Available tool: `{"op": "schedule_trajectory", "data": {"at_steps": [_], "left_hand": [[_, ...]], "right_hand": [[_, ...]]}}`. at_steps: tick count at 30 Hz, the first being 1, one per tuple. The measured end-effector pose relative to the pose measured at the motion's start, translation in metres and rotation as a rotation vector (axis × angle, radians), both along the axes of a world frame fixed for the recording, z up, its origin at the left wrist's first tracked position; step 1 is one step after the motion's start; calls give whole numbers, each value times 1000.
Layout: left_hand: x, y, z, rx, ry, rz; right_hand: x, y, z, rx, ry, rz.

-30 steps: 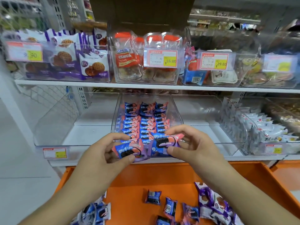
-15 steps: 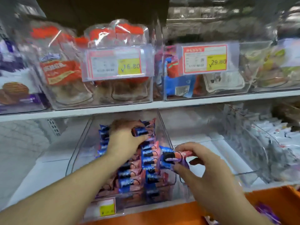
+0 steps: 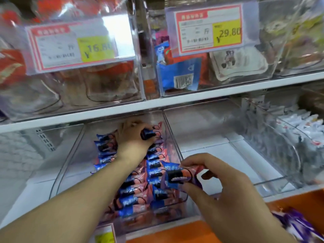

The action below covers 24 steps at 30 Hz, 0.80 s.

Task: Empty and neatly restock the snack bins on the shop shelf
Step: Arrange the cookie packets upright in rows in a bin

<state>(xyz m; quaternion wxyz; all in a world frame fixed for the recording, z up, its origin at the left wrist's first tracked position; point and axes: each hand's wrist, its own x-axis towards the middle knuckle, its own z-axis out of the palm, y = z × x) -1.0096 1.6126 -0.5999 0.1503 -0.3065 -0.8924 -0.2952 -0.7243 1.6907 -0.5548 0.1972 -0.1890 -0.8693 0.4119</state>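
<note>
Bright, glare on price tag (image 3: 79,44), blurred edges

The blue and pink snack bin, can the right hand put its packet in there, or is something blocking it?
Probably yes. The right hand holds its packet just above the bin's open top near the front. The left hand is busy far at the back, so the front rows look free.

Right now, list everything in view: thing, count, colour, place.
snack packets: many, blue-pink, rowed in middle clear bin.
middle clear bin: one, lower shelf.
empty clear bin: one, right of it.
white packets: many, far-right bin.
price tags: two, red-yellow, upper bins.
upper bins: several, clear, bagged snacks.
orange tray: one, below the shelf.
purple packets: several, in tray.
left hand: placing a packet at back.
right hand: pinching one packet.
</note>
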Motion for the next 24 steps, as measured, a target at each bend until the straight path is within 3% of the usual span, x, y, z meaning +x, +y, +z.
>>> {"op": "schedule_trajectory", "data": {"at_steps": [6, 9, 11, 13, 18, 24], "left_hand": [[2, -6, 6, -93, 7, 1], [19, -14, 18, 24, -25, -78], [47, -31, 35, 217, -183, -148], [85, -53, 56, 319, -478, -263], [140, -96, 74, 330, -782, -560], [115, -97, 60, 329, -564, -314]], "right_hand": [[2, -1, 0, -12, -2, 14], [2, -2, 2, -29, 10, 21], [2, -3, 4, -47, 20, 20], [1, -4, 6, -55, 38, 8], [-8, -12, 10, -29, 84, 29], [-9, -7, 5, 195, -18, 89]]}}
